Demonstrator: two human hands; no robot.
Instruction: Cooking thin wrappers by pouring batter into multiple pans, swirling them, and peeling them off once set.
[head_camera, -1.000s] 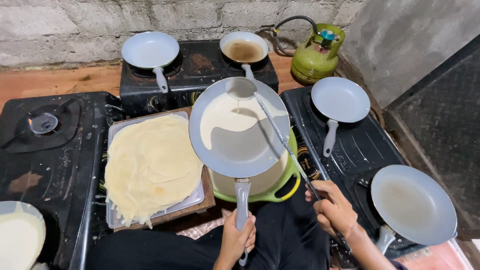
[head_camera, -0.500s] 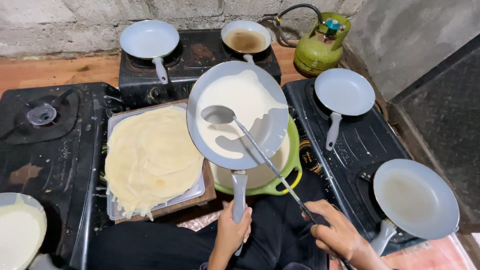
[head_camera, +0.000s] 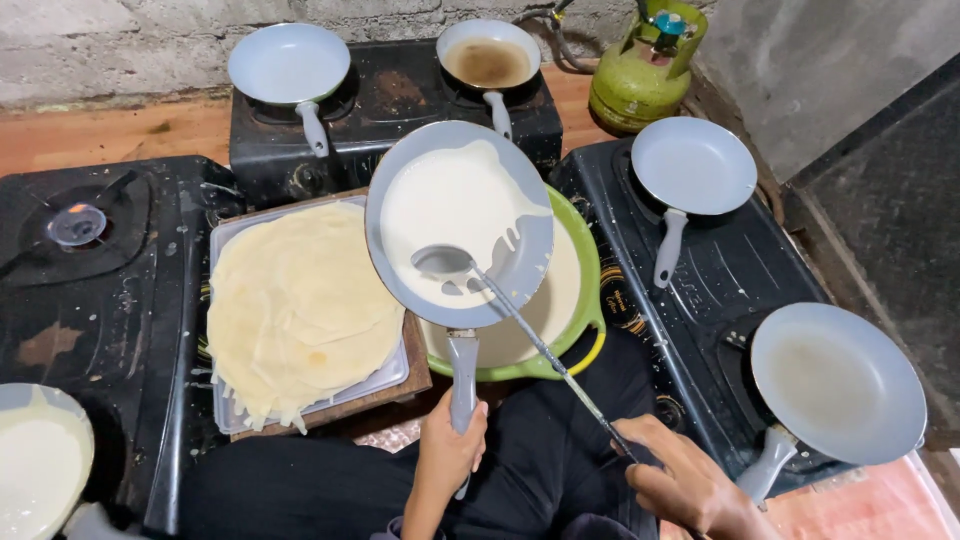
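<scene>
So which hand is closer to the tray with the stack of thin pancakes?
Left. The left hand grips the pan's handle just right of the tray's near corner. The right hand holds the ladle farther right, beyond the green bowl.

The left hand (head_camera: 447, 452) and right hand (head_camera: 690, 487) work in a tight pocket ringed by stoves. At twelve o'clock the held pan (head_camera: 458, 222) and ladle (head_camera: 520, 315) hang over the green bowl (head_camera: 585, 320), blocking the way forward. At nine o'clock the tray of crepes (head_camera: 300, 305) fills the gap. At three o'clock a pan handle (head_camera: 765, 465) juts inward (another (head_camera: 668, 248) sits beyond it). Bare stove top (head_camera: 735, 275) lies between those two.
</scene>
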